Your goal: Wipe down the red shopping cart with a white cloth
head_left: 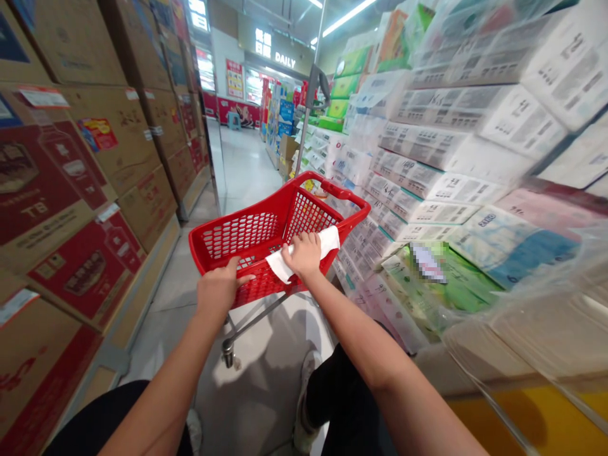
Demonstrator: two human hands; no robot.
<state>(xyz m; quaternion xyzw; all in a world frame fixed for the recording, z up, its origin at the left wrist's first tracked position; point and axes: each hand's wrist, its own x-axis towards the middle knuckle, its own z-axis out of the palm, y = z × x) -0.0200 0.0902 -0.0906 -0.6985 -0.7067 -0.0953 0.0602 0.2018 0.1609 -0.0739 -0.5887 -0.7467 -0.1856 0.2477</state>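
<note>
A red plastic shopping cart with a perforated basket stands in front of me, its side turned toward me. On the near rim at the left, my left hand is closed around the edge, thumb on the near side. Further right along that same rim, my right hand presses a white cloth down, fingers curled over it. The cloth drapes over the rim to both sides of the hand. Below the basket, a grey metal frame and a caster wheel show.
Stacked cardboard cartons line the left side. Piled white tissue packs rise close on the right, with a green pack lower down. A thin metal pole stands behind the cart. Tiled floor runs down the aisle.
</note>
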